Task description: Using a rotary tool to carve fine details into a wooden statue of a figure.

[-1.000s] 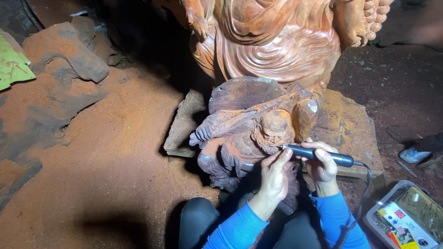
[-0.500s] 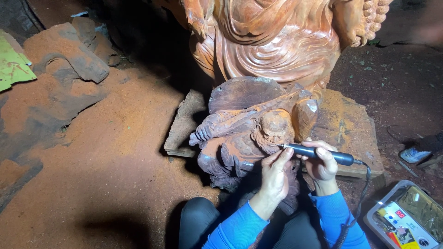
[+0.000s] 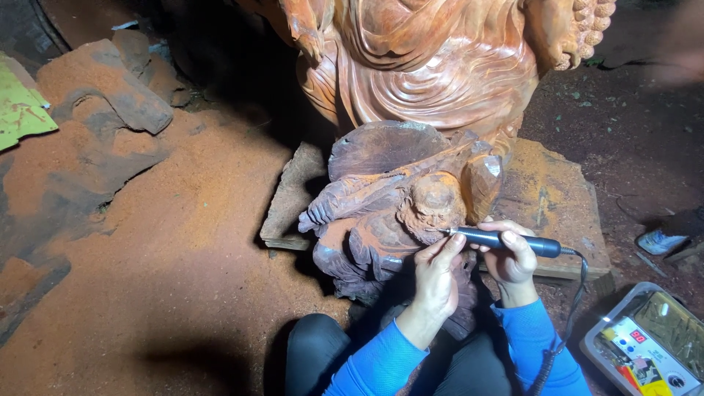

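Note:
A small dark reddish wooden figure carving (image 3: 381, 213) lies on its side in front of my knees. My right hand (image 3: 513, 257) grips a dark pen-shaped rotary carving tool (image 3: 506, 240), its thin tip touching the figure's bearded face (image 3: 433, 209). My left hand (image 3: 436, 282) rests on the carving just below the face, its thumb and forefinger up beside the tool's front end. A black cord (image 3: 579, 286) runs from the tool's rear down to the right. Both arms wear blue sleeves.
A large pale orange wooden statue (image 3: 440, 66) stands right behind the carving. Flat wooden slabs (image 3: 550, 198) lie under it. Reddish sawdust (image 3: 183, 242) covers the ground to the left, with dusty wood blocks (image 3: 110, 95). A grey control box (image 3: 645, 345) sits at the lower right.

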